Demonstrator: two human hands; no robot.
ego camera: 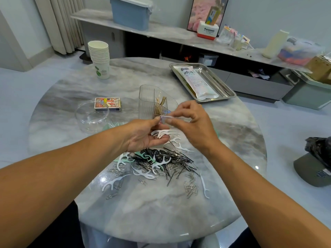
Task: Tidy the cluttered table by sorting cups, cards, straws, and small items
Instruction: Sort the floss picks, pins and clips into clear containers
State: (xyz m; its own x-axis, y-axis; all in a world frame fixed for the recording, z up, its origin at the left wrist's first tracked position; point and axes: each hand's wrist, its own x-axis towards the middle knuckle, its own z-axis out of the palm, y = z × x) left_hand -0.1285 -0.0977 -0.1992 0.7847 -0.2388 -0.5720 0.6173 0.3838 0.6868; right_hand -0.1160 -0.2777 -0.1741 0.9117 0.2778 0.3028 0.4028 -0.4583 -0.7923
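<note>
Fingers of the right hand (192, 122) and thumb of the left hand (143, 136) meet at frame centre, both pinching one small pale item (165, 118); its kind is too blurred to tell. The left hand lies palm up, its curled fingers cradling several white floss picks (162, 133). The right hand is arched, its other fingers loosely bent.

Just behind the hands: a clear ribbed container (152, 99), upright, with gold-coloured pins inside.

Directly below the hands, lower centre: mixed pile (161, 163) of black hairpins, silver paper clips, white and mint floss picks, spread loose on the surface (161, 221). A single white pick (205, 187) lies apart at the pile's right edge.

Left of centre: clear round dish (92, 116), with a card box (108, 104) touching its far rim or just behind it.

Upper left: stack of paper cups (100, 59), upright.

Upper right: metal tray (222, 86) holding one sealed straw packet (196, 81), lying lengthwise.
</note>
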